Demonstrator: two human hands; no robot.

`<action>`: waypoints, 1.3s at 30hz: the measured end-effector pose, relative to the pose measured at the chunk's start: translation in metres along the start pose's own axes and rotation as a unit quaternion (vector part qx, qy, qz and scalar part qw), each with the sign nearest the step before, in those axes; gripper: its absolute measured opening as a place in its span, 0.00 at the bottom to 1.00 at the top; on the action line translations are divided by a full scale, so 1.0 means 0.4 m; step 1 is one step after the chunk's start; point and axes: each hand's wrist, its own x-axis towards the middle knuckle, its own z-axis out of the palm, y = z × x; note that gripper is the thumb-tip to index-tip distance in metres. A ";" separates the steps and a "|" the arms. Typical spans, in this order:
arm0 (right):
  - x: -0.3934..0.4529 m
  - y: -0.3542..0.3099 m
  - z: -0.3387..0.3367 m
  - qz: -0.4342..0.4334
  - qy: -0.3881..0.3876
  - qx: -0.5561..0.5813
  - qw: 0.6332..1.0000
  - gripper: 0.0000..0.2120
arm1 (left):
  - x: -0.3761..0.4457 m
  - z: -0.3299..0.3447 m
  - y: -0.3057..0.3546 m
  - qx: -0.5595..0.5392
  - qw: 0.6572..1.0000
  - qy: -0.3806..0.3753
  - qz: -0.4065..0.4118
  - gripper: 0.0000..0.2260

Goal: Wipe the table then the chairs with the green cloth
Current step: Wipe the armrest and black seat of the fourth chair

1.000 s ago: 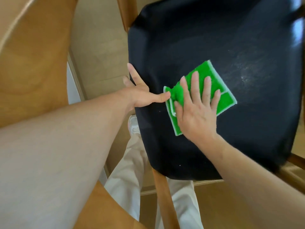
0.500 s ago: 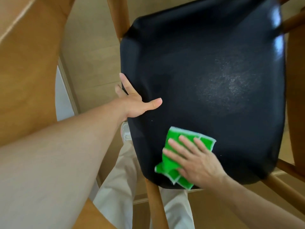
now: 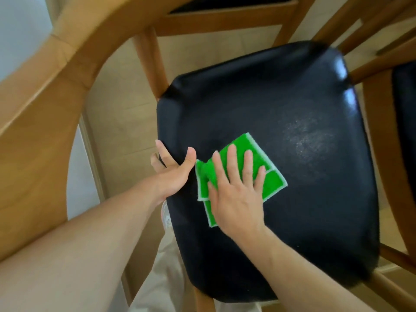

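Observation:
A wooden chair with a black padded seat [image 3: 281, 122] fills the middle of the head view. The folded green cloth [image 3: 272, 183], edged in white, lies on the seat's left half. My right hand [image 3: 236, 190] lies flat on the cloth with its fingers spread and straight. My left hand [image 3: 174, 171] rests on the seat's left edge, thumb on top and fingers over the side. A pale dusty smear [image 3: 308, 140] shows on the seat to the right of the cloth.
The curved wooden edge of the table [image 3: 38, 113] runs down the left side. A second chair's black seat [image 3: 405, 113] and wooden frame stand at the right. Another chair frame [image 3: 225, 21] is at the top. My light trousers and shoe [image 3: 166, 217] show below the seat.
My right hand has slid the green cloth from the seat's near edge back up toward the middle. My left hand keeps its place on the seat's left edge.

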 end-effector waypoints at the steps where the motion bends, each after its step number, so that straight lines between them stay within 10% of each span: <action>1: -0.032 -0.014 0.009 -0.048 -0.014 -0.012 0.999 0.29 | -0.002 0.003 0.001 -0.003 1.000 0.010 0.001 0.43; 9: -0.232 -0.015 0.091 -0.360 -0.139 -0.143 0.911 0.31 | 0.006 -0.001 -0.003 -0.020 1.000 0.001 -0.004 0.39; 17: 0.090 0.144 -0.029 -0.114 0.008 -0.065 0.991 0.28 | 0.006 -0.003 -0.003 -0.032 0.999 -0.007 0.004 0.40; 27: 0.249 0.270 -0.119 0.130 0.021 0.047 0.990 0.28 | 0.001 -0.013 0.001 0.001 0.999 -0.043 -0.007 0.55; 39: -0.211 -0.019 0.030 -0.006 -0.123 0.089 0.988 0.32 | -0.018 -0.008 0.009 0.072 0.997 -0.003 0.005 0.65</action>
